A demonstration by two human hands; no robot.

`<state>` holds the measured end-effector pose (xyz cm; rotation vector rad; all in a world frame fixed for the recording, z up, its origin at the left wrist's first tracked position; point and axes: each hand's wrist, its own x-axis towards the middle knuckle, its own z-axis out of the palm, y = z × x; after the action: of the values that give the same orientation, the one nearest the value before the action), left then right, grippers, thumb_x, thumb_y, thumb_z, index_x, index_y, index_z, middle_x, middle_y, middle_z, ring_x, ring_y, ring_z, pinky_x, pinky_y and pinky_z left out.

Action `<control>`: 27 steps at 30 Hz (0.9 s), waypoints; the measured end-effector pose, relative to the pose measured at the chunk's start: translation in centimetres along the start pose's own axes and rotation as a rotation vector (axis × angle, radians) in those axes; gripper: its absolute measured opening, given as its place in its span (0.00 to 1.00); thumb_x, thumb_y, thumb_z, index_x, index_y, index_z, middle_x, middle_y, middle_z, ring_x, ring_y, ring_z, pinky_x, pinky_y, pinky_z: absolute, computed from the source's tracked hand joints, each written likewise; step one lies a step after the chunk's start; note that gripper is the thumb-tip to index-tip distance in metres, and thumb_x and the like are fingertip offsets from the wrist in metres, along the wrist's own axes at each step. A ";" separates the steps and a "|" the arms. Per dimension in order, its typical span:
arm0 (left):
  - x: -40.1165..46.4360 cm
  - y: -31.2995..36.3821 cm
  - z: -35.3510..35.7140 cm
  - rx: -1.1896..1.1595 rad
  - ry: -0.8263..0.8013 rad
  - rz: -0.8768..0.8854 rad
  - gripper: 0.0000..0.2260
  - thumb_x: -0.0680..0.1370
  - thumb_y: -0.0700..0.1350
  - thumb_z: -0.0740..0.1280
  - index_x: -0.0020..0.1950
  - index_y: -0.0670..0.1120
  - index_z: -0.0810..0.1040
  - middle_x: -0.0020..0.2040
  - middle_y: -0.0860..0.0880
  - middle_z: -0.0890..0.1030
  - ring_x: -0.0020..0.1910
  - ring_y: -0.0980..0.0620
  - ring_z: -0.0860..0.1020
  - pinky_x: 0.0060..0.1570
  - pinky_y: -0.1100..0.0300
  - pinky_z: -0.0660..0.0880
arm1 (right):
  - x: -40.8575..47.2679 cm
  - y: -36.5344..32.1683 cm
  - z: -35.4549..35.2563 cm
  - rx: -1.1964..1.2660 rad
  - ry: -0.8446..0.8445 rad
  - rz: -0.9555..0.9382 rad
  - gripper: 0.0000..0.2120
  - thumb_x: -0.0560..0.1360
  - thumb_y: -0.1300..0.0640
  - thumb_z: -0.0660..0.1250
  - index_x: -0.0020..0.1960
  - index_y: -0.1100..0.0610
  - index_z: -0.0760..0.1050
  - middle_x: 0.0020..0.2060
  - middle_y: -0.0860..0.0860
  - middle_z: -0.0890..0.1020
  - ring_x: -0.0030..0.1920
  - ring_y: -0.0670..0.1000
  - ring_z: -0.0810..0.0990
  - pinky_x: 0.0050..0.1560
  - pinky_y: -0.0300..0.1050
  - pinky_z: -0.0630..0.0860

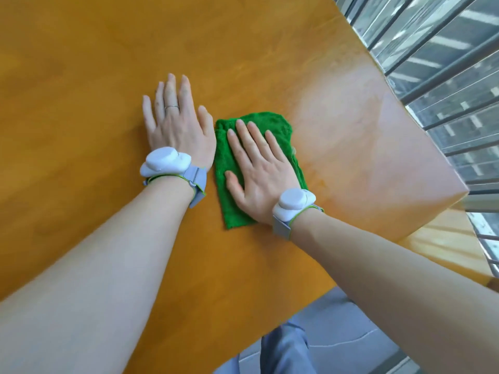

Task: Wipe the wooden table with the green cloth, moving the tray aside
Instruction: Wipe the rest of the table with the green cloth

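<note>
Right now the right hand (260, 168) lies flat on the cloth (229, 163), fingers straight and slightly spread, pressing it to the desk (81, 76). The left hand (176, 125) rests flat on bare wood just beside the cloth, fingers straight, holding nothing. The cloth is folded into a long pad, with its far end bunched beyond the fingertips. No tray shows in view, so whether it has been moved cannot be told.

The main risk is the desk's corner, which lies not far from the cloth on the side away from the left hand. A broad sweep that way could carry the cloth over the edge, where it would slip from under a flat palm and drop to the floor. Nothing pinches the cloth, so a quick stroke could also leave it behind or unfold it, leaving streaks. The bunched end may roll under and skip patches. Leaning hard on the left hand could smear the wood beside the cloth.
</note>
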<state>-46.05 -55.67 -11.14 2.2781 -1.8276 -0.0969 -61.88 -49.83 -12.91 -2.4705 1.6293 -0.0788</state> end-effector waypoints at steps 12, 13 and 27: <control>-11.6 -1.5 1.3 0.070 -0.051 -0.095 0.28 0.84 0.51 0.51 0.84 0.47 0.57 0.84 0.48 0.55 0.84 0.49 0.53 0.81 0.42 0.50 | 1.4 7.6 -2.1 -0.015 -0.048 -0.127 0.33 0.82 0.41 0.53 0.85 0.51 0.55 0.84 0.52 0.56 0.84 0.54 0.54 0.84 0.54 0.49; -11.6 -1.5 1.4 0.058 -0.036 -0.096 0.28 0.83 0.51 0.52 0.84 0.46 0.58 0.84 0.48 0.56 0.83 0.49 0.53 0.81 0.42 0.51 | 2.2 8.5 -2.4 -0.022 -0.040 -0.080 0.33 0.82 0.41 0.52 0.85 0.51 0.54 0.84 0.52 0.56 0.84 0.54 0.54 0.84 0.54 0.49; -11.6 -1.3 1.3 0.034 0.003 -0.091 0.28 0.82 0.50 0.53 0.83 0.46 0.60 0.84 0.48 0.58 0.83 0.49 0.55 0.81 0.42 0.52 | -7.8 -1.2 -0.4 -0.005 -0.057 0.008 0.34 0.82 0.43 0.54 0.85 0.56 0.55 0.84 0.55 0.55 0.84 0.55 0.52 0.83 0.57 0.50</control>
<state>-47.62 -44.32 -13.63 2.3835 -1.7371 -0.0776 -63.97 -42.30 -11.90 -2.4468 1.6177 -0.0030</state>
